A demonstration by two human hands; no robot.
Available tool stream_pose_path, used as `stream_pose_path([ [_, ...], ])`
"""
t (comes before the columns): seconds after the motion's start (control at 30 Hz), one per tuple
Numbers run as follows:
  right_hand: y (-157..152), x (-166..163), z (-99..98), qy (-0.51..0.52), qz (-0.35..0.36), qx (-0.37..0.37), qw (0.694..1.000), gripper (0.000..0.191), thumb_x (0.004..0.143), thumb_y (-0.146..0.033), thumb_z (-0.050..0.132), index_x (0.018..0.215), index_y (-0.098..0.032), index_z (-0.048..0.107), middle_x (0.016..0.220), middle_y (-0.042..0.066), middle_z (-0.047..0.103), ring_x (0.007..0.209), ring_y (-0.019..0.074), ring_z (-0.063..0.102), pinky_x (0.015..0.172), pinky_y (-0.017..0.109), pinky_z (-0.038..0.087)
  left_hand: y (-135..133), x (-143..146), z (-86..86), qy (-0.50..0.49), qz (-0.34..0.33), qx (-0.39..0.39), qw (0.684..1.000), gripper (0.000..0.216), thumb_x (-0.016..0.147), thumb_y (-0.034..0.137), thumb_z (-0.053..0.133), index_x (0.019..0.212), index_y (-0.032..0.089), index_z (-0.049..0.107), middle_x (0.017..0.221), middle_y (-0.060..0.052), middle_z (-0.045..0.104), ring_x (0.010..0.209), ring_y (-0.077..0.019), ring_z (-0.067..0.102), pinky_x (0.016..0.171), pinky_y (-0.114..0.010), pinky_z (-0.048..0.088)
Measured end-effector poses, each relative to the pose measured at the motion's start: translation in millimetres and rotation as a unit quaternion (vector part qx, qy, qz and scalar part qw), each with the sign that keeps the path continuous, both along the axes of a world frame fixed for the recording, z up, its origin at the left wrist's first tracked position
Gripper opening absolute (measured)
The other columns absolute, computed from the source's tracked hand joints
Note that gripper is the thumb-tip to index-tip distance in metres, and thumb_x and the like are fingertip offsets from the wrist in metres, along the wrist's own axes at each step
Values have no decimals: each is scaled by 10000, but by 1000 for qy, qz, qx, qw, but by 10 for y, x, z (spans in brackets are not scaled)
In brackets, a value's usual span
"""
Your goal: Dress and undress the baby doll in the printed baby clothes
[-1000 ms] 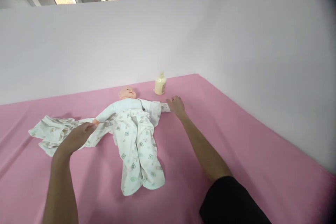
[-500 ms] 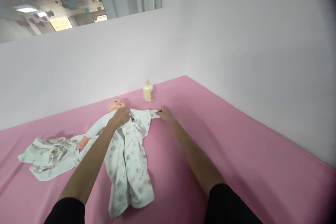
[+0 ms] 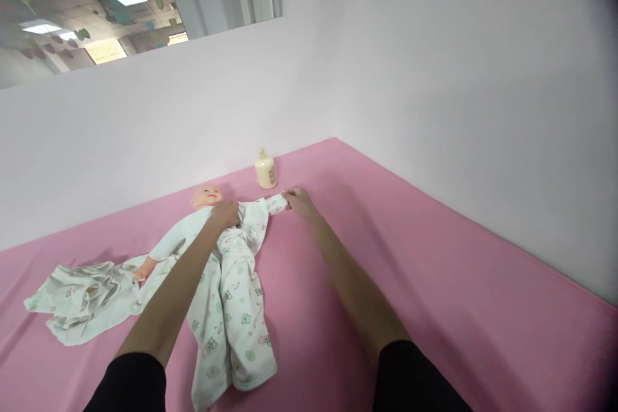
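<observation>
A baby doll [image 3: 205,196] lies on its back on the pink mattress [image 3: 434,283], partly inside a white printed sleepsuit [image 3: 232,296]. My left hand [image 3: 224,214] rests closed on the suit at the doll's chest, just below its head. My right hand [image 3: 297,199] pinches the end of the suit's sleeve [image 3: 275,203], stretched out to the right. The doll's other arm in a pale blue sleeve [image 3: 167,244] points left with its bare hand showing.
A crumpled white printed cloth [image 3: 80,299] lies to the left of the doll. A small cream bottle [image 3: 265,170] stands near the white wall behind the doll's head. White walls [image 3: 434,77] border the mattress at the back and right.
My left hand left the cloth beside the doll's arm and moved onto the doll's chest. My right hand stayed at the sleeve end. The view shifted, so everything sits further left.
</observation>
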State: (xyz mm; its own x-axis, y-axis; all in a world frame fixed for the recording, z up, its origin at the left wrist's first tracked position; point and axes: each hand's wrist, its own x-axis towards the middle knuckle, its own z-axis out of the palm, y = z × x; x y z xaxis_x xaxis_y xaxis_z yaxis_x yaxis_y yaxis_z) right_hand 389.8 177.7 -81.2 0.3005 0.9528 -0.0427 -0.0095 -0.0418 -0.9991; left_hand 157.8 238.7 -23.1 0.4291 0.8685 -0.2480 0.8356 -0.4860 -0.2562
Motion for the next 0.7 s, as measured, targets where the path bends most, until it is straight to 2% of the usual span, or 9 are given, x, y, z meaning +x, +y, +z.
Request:
stream_pose_path([
  [0.17, 14, 63, 17, 15, -30, 28, 999, 103, 855, -232, 584, 771, -177, 564, 679, -2, 603, 579, 110, 540, 560, 229, 465, -51, -1, 31, -3, 7, 10, 1000, 449, 738, 211, 692, 1180, 129, 693, 1266, -210, 683, 1155, -332, 661, 939, -388, 524],
  [0.27, 42, 138, 15, 14, -58, 41, 997, 85, 840, -243, 571, 782, -182, 559, 687, -9, 585, 601, 115, 530, 576, 235, 456, -82, -29, 58, -10, 15, 13, 1000, 417, 774, 282, 684, 1169, 149, 701, 1269, -194, 683, 1145, -323, 662, 927, -378, 524],
  [0.4, 55, 134, 51, 34, -87, 78, 993, 110, 826, -288, 585, 807, -184, 558, 737, -3, 584, 662, 125, 544, 613, 247, 460, -103, -72, 50, -18, 19, 29, 999, 477, 816, 338, 646, 1250, 141, 657, 1308, -199, 654, 1210, -338, 617, 971, -393, 498],
  [0.53, 23, 3, 141, 68, -63, 146, 985, 189, 821, -364, 619, 811, -190, 547, 731, -17, 556, 657, 120, 517, 628, 253, 451, -99, -77, 14, -22, 13, 48, 998, 476, 818, 245, 610, 1279, 128, 638, 1308, -206, 645, 1248, -347, 586, 1014, -422, 468],
  [0.7, 8, -47, 174, 82, -41, 163, 982, 232, 816, -412, 631, 819, -200, 536, 730, -22, 548, 673, 123, 516, 649, 252, 453, -101, -81, 11, -28, 13, 61, 998, 389, 858, 237, 577, 1231, 176, 668, 1268, -167, 671, 1216, -324, 611, 1007, -416, 467],
])
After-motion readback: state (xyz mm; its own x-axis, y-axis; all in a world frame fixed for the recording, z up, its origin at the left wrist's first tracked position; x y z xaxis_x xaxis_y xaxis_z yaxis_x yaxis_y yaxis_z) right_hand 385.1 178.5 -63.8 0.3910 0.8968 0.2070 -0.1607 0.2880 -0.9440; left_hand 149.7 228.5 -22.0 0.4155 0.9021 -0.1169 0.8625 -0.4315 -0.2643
